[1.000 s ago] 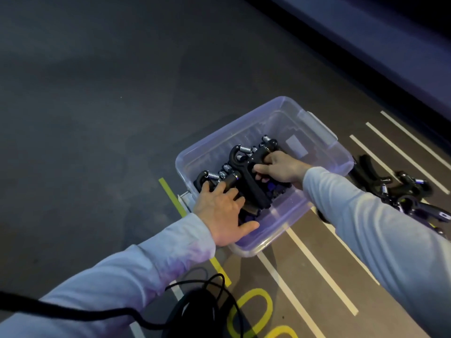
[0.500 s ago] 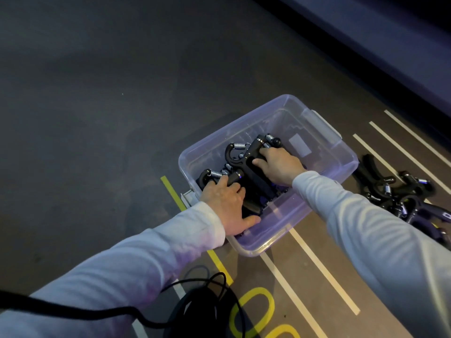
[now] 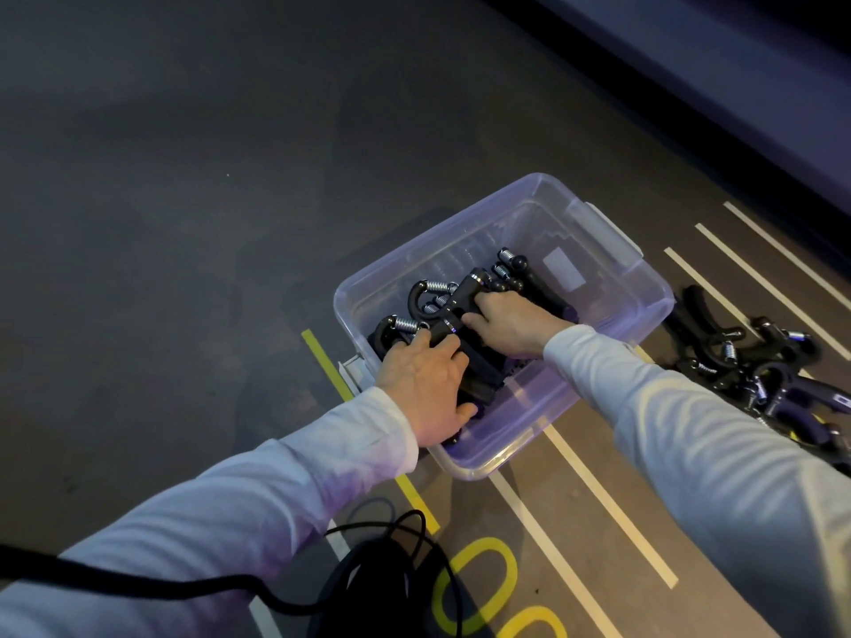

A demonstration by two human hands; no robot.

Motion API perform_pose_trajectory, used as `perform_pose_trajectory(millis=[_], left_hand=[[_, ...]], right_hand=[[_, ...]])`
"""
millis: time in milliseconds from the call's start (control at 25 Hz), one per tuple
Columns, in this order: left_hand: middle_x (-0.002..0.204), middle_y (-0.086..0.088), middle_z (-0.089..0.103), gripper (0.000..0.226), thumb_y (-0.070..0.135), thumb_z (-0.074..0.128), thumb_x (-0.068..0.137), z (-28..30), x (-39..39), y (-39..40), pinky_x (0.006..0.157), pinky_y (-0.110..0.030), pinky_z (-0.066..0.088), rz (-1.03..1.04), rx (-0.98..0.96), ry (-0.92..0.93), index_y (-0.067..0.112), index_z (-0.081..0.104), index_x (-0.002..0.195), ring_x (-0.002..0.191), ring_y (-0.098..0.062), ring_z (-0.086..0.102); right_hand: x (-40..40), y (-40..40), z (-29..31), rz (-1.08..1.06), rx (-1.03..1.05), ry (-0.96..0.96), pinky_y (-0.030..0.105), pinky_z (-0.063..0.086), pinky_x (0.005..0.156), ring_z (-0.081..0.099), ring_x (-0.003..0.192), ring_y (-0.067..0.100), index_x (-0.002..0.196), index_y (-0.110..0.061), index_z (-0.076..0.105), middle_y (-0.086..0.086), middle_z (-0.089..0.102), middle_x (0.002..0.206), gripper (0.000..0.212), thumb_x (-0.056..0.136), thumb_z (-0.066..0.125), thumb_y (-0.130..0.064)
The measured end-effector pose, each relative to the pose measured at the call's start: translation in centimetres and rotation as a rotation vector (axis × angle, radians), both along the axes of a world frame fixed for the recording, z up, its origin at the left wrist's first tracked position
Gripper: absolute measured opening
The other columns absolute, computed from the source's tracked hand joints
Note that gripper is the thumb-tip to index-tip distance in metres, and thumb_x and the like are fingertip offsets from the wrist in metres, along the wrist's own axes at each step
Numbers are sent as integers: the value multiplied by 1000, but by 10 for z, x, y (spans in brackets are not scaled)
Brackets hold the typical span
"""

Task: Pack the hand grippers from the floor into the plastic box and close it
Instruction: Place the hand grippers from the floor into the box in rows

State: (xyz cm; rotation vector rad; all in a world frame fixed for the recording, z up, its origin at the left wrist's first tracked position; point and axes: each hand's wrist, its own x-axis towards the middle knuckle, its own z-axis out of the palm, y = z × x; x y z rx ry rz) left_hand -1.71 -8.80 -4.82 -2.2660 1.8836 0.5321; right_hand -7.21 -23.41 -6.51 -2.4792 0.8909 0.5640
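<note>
Both hands are down inside the plastic box [image 3: 644, 287] on the dark floor [image 3: 184, 223], lid off. The left hand [image 3: 426, 384] lies over the black hand grippers in the box [image 3: 442, 310] at the near end, fingers bent over a handle. The right hand [image 3: 511, 326] sits just beside it, fingers curled around another black handle, springs poking up beyond. Off to the right, a loose pile of hand grippers [image 3: 755, 361] lies on the floor, just beside the box, across white stripes [image 3: 612, 504]. A black cable [image 3: 138, 577] trails over the left sleeve
</note>
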Motion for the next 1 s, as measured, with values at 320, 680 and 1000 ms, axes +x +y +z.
perform_pose_trajectory(millis=[320, 680, 1000], left_hand=[[145, -6, 18, 45, 46, 44, 91, 1, -4, 6, 95, -38, 37, -31, -174, -32, 18, 54, 124, 125, -29, 26], [155, -18, -8, 49, 38, 41, 94, -4, 6, -3, 107, -41, 29, 59, -45, 44, 15, 26, 135, 142, -30, 13], [153, -10, -23, 67, 44, 31, 97, -5, 10, -11, 114, -46, 14, 40, 113, -39, 20, -6, 148, 144, -26, 1]], right_hand=[[-5, 10, -7, 41, 27, 29, 33, 41, 81, 56, 109, 37, 108, -2, 53, 24, 58, 119, 24, 95, 42, -20], [-12, 4, -4, 69, -41, -52, 34, 45, 80, 59, 102, 35, 100, -7, 63, 20, 65, 105, 19, 88, 58, -21], [-14, 17, -10, 53, -75, -76, 39, 46, 87, 56, 110, 38, 108, -5, 58, 21, 61, 115, 24, 89, 45, -13]])
